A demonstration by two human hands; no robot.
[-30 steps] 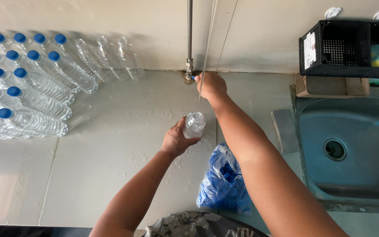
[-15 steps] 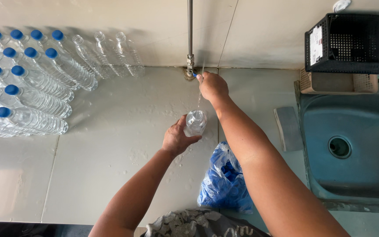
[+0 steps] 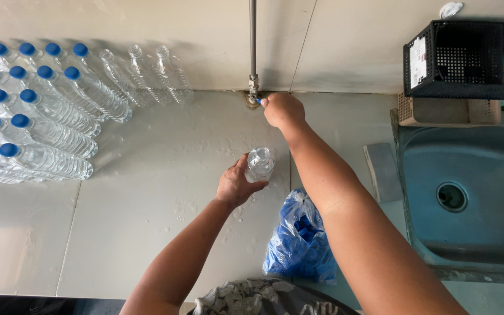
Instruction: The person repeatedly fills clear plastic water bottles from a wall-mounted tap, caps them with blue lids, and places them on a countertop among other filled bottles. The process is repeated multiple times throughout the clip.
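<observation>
a small clear plastic bottle [image 3: 260,163], uncapped and seen from above, sits near the middle of the frame, held above the pale tiled counter [image 3: 147,204] and below the tap [image 3: 254,96]. the left hand [image 3: 235,185] is wrapped around the bottle from its lower left side, fingers curled on it and thumb on the near side. the right hand [image 3: 284,109] is higher in the frame, closed over the blue handle of the tap, which hangs at the end of a thin metal pipe [image 3: 252,35] running down the wall at top centre. the two hands are apart, one above the other in the picture, with the right forearm crossing down toward the lower right. just below the bottle and beside the right forearm lies a clear bag of blue caps [image 3: 301,245], resting on the counter at lower centre. in the upper left of the frame a stack of filled bottles with blue caps [image 3: 36,116] lies on its side in rows, and next to them, closer to the pipe, are a few uncapped bottles [image 3: 147,73] lying the same way. at the right edge is a steel sink [image 3: 468,192] with its round drain showing, and above it in the upper right corner a black mesh basket [image 3: 468,58].
</observation>
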